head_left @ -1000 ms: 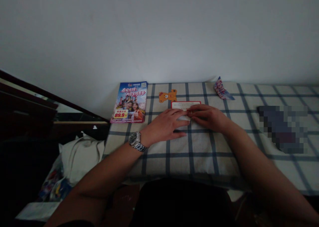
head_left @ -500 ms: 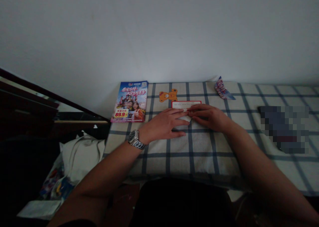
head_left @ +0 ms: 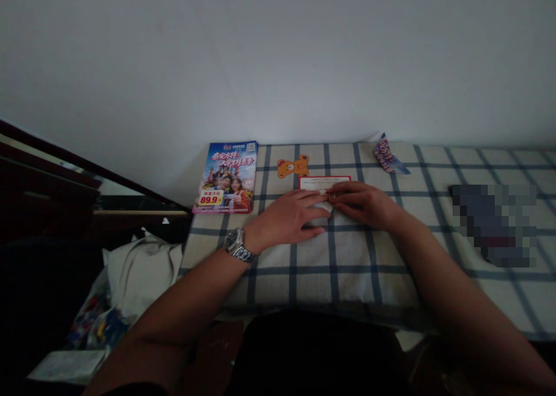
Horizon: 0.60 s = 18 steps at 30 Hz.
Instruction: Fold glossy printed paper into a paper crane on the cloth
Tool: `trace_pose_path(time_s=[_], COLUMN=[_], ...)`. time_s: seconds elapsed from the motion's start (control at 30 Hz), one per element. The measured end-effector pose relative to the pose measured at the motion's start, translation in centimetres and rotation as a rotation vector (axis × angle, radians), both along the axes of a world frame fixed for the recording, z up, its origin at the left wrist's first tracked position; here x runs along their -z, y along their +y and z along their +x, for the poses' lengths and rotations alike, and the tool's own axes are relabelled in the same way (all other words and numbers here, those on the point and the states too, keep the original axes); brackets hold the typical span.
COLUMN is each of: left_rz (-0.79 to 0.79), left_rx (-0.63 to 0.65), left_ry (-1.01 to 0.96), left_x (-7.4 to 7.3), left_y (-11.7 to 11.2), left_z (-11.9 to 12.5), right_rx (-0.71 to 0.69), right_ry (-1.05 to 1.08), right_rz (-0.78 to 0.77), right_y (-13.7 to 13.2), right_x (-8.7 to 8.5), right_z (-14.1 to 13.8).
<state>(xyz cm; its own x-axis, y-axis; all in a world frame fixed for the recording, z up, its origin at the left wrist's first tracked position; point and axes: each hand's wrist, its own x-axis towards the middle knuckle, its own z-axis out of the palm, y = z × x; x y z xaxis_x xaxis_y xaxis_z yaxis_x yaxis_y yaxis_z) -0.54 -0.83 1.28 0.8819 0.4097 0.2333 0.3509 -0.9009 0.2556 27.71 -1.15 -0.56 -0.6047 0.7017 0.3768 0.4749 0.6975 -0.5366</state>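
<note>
A white paper with a red border (head_left: 325,182) lies on the checked cloth, with printed lines along its far edge; most of it is hidden beneath my hands. My left hand (head_left: 292,215) rests flat over its left part, fingers apart, a metal watch (head_left: 238,244) on the wrist. From the right, my right hand (head_left: 364,204) meets the left fingertips. Its thumb and fingers are pinched together at the paper, on a small pale fold or edge. Just beyond the paper lies a flat orange bear cutout (head_left: 293,167).
A colourful stack of flyers (head_left: 228,179) sits at the left by the wall. A folded printed paper (head_left: 390,156) stands at the back right. Further right is a dark blurred object (head_left: 493,222). White bags (head_left: 143,268) are below the left edge of the checked cloth (head_left: 313,280).
Both hands stay almost in place over the paper. My left wrist and watch have shifted very slightly to the right.
</note>
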Motion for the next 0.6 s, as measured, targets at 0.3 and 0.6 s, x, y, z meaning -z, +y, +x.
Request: trace_pose_path(time_s=[0.3,0.6], left_rz=[-0.010,-0.038], left_rx=[-0.028,0.011], left_ry=[-0.047,-0.043], left_x=[0.50,0.25], left_y=[0.62,0.62], left_z=[-0.36,-0.45], right_rx=[0.012,0.030], right_ry=[-0.015,-0.003], right_rz=[0.002,-0.011], right_y=[-0.11,-0.34], right_x=[0.09,-0.20], right_z=[0.00,-0.31])
